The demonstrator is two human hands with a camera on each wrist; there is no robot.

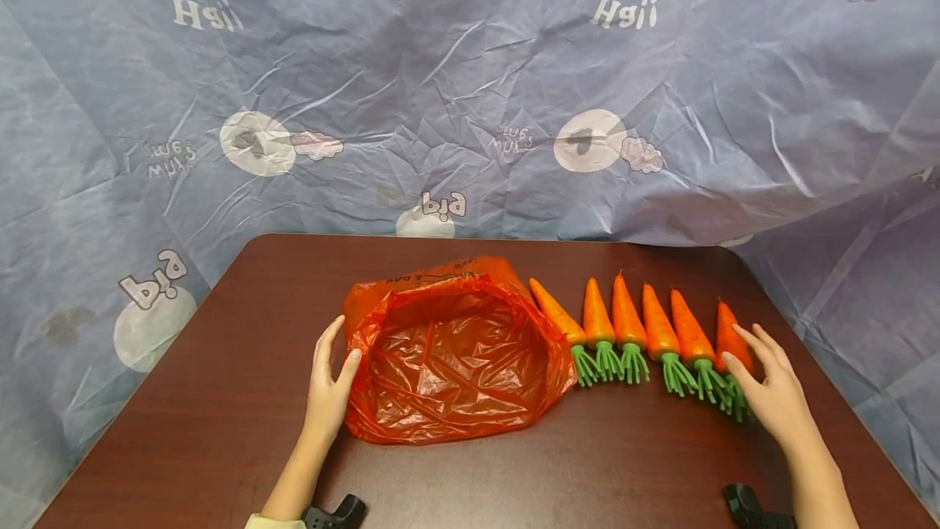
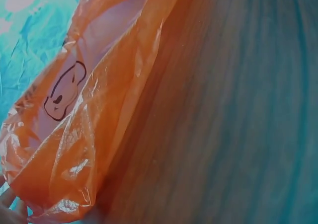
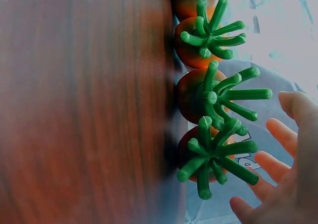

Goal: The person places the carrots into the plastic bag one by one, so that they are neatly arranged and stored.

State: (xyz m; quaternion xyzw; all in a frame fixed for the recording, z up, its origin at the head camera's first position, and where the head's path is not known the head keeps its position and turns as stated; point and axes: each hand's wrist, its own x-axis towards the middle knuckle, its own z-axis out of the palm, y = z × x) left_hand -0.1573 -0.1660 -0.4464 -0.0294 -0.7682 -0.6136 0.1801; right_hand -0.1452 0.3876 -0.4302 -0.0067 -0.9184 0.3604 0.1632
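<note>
A red plastic bag (image 1: pixel 455 366) lies on the table with its wide mouth facing me. My left hand (image 1: pixel 330 382) is at the bag's left edge, thumb against the plastic and fingers fairly straight. In the left wrist view, fingertips (image 2: pixel 11 204) show beside the bag's corner (image 2: pixel 64 194). To the right of the bag, several orange carrots with green stems lie in a row, tips pointing away. Over the rightmost carrot (image 1: pixel 730 337) my right hand (image 1: pixel 774 390) hovers with spread fingers, holding nothing. The right wrist view shows that hand (image 3: pixel 283 179) apart from the nearest green stems (image 3: pixel 213 159).
The leftmost carrot (image 1: pixel 558 313) lies against the bag's right side. A dark brown table (image 1: pixel 587 464) bears everything. Behind it and along both sides hangs a wrinkled blue-grey printed cloth (image 1: pixel 441 88). Black straps (image 1: pixel 341 513) are on both wrists.
</note>
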